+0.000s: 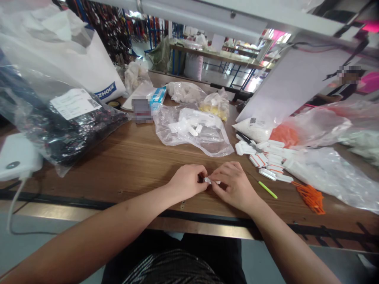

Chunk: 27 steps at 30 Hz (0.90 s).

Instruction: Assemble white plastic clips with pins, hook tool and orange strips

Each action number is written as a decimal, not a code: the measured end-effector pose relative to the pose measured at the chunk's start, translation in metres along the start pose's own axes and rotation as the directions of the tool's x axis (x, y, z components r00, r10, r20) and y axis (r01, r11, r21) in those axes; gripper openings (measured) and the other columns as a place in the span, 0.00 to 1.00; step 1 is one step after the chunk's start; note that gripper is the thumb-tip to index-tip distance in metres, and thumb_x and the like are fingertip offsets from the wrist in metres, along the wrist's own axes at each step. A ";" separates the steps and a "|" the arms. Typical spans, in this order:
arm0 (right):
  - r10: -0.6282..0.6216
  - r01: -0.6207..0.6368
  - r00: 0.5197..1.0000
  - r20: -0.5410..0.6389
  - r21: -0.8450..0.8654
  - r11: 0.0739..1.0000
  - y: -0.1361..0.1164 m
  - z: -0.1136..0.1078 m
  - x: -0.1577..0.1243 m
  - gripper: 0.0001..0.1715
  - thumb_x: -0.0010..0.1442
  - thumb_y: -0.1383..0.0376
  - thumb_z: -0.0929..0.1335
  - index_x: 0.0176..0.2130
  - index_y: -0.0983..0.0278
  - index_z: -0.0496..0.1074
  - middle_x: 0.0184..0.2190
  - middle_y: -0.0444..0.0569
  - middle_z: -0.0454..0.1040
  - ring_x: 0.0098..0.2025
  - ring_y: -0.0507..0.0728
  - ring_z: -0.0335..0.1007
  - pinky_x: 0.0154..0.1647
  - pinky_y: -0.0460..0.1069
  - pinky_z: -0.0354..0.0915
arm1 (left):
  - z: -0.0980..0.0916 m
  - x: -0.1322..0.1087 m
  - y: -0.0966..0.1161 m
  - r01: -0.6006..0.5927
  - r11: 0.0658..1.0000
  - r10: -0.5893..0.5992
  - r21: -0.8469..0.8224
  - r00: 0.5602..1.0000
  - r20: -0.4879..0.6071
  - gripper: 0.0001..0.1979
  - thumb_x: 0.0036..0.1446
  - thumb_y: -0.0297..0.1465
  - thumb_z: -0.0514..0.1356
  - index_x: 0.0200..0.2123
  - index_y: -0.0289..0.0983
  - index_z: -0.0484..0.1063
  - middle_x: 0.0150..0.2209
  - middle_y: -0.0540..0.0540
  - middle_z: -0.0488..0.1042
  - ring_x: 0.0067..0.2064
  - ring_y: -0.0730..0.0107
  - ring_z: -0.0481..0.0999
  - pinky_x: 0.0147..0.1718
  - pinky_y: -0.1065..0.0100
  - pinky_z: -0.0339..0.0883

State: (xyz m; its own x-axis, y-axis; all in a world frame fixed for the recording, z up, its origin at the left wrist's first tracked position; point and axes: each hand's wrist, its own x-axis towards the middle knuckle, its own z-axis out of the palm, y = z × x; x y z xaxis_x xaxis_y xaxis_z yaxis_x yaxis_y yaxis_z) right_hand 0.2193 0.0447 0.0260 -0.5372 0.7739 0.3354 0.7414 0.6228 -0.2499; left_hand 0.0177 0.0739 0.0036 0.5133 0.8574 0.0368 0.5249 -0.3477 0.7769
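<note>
As both forearms (118, 207) angle inward, left hand (187, 182) and right hand (233, 186) pinch what looks like a white tag (209, 181).

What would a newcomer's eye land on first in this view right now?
First, the left hand and right hand pinching a small white piece near the front of the wooden table. To their right lies a heap of white, orange-striped pieces. At far left sits a large clear bag of dark patterned goods.
</note>
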 end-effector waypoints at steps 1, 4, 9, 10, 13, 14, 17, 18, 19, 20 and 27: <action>-0.013 0.014 1.000 0.008 -0.029 0.999 -0.003 0.000 0.000 0.07 0.61 0.67 0.69 0.33 0.59 0.78 0.33 0.46 0.82 0.37 0.59 0.73 0.47 0.58 0.60 | 0.000 0.000 0.000 -0.002 1.000 0.002 0.002 1.000 0.000 0.04 0.53 0.30 0.67 0.33 0.40 0.76 0.27 0.52 0.74 0.29 0.68 0.74 0.30 0.67 0.66; -0.045 0.049 0.998 0.041 -0.103 0.993 -0.015 -0.001 0.001 0.09 0.61 0.69 0.68 0.32 0.60 0.78 0.34 0.48 0.82 0.38 0.59 0.73 0.48 0.59 0.60 | 0.001 0.000 -0.001 -0.014 1.000 0.014 0.010 1.000 0.002 0.04 0.53 0.29 0.67 0.34 0.40 0.76 0.29 0.52 0.74 0.30 0.68 0.73 0.31 0.66 0.65; 0.025 -0.025 1.000 0.019 0.016 1.000 -0.008 -0.007 0.000 0.11 0.63 0.67 0.67 0.33 0.59 0.80 0.36 0.48 0.83 0.40 0.60 0.74 0.48 0.59 0.62 | -0.002 -0.002 0.000 -0.039 0.999 0.039 0.008 0.999 0.016 0.03 0.56 0.30 0.66 0.35 0.41 0.77 0.30 0.52 0.73 0.31 0.68 0.73 0.32 0.66 0.65; 0.084 -0.084 0.996 -0.002 0.067 0.994 0.000 -0.011 -0.001 0.11 0.64 0.66 0.67 0.33 0.59 0.80 0.36 0.48 0.83 0.41 0.59 0.75 0.48 0.58 0.63 | -0.003 -0.002 0.000 -0.040 0.999 0.040 0.007 0.999 0.020 0.02 0.57 0.31 0.66 0.35 0.41 0.77 0.30 0.52 0.73 0.31 0.68 0.73 0.32 0.66 0.65; 0.386 -0.381 0.922 -0.035 0.096 0.919 0.037 -0.029 -0.006 0.13 0.63 0.62 0.68 0.31 0.60 0.81 0.34 0.49 0.83 0.39 0.60 0.77 0.43 0.54 0.67 | -0.005 -0.002 0.000 -0.041 0.999 0.041 0.009 0.998 0.038 0.02 0.57 0.31 0.65 0.34 0.41 0.77 0.31 0.51 0.73 0.31 0.68 0.73 0.32 0.66 0.65; 0.495 -0.493 0.869 -0.009 0.058 0.868 0.050 -0.035 -0.008 0.11 0.61 0.61 0.69 0.30 0.60 0.81 0.32 0.48 0.83 0.36 0.60 0.77 0.39 0.53 0.67 | -0.006 -0.002 0.000 -0.042 0.999 0.041 0.007 0.998 0.044 0.01 0.57 0.31 0.65 0.34 0.40 0.76 0.31 0.51 0.73 0.31 0.68 0.73 0.32 0.66 0.65; 0.626 -0.629 0.773 0.104 0.000 0.777 0.082 -0.045 -0.017 0.11 0.57 0.61 0.70 0.29 0.61 0.82 0.29 0.47 0.83 0.33 0.60 0.78 0.35 0.51 0.67 | -0.007 -0.001 0.000 -0.042 0.999 0.042 0.004 0.998 0.057 0.01 0.57 0.31 0.65 0.33 0.40 0.76 0.32 0.51 0.74 0.31 0.68 0.73 0.32 0.66 0.64; 0.633 -0.639 0.764 0.124 0.013 0.769 0.088 -0.045 -0.019 0.11 0.57 0.61 0.70 0.30 0.61 0.82 0.30 0.47 0.83 0.33 0.60 0.78 0.35 0.51 0.67 | -0.007 0.000 0.001 -0.042 0.999 0.041 0.007 0.997 0.058 0.02 0.57 0.31 0.65 0.33 0.40 0.76 0.32 0.50 0.74 0.31 0.68 0.73 0.32 0.66 0.64; 0.633 -0.641 0.763 0.132 0.030 0.767 0.093 -0.044 -0.021 0.11 0.57 0.60 0.70 0.31 0.61 0.83 0.30 0.47 0.84 0.34 0.60 0.79 0.35 0.50 0.68 | -0.007 0.000 0.001 -0.042 0.999 0.042 0.011 0.997 0.058 0.02 0.57 0.31 0.65 0.33 0.40 0.76 0.32 0.50 0.74 0.31 0.68 0.73 0.32 0.66 0.64; 0.630 -0.640 0.764 0.138 0.040 0.767 0.095 -0.041 -0.022 0.12 0.56 0.60 0.70 0.32 0.61 0.83 0.31 0.47 0.84 0.34 0.59 0.79 0.35 0.50 0.69 | -0.007 0.000 0.001 -0.044 0.999 0.043 0.014 0.998 0.056 0.02 0.57 0.32 0.65 0.33 0.40 0.76 0.32 0.50 0.74 0.31 0.68 0.73 0.32 0.66 0.64; 0.610 -0.605 0.780 0.141 -0.078 0.792 0.092 -0.028 -0.017 0.10 0.55 0.62 0.69 0.29 0.60 0.82 0.28 0.46 0.83 0.31 0.57 0.78 0.36 0.50 0.67 | -0.007 0.000 0.001 -0.037 0.999 0.037 0.019 0.998 0.049 0.03 0.56 0.32 0.65 0.33 0.40 0.76 0.32 0.50 0.74 0.31 0.69 0.73 0.31 0.66 0.63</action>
State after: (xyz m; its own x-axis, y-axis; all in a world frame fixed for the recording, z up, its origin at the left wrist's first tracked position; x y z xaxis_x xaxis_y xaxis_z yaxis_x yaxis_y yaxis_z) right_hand 0.3080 0.0856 0.0232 -0.0237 0.9995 -0.0187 0.9439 0.0163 -0.3298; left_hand 0.0137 0.0761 0.0086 0.5647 0.8246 0.0345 0.5183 -0.3868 0.7627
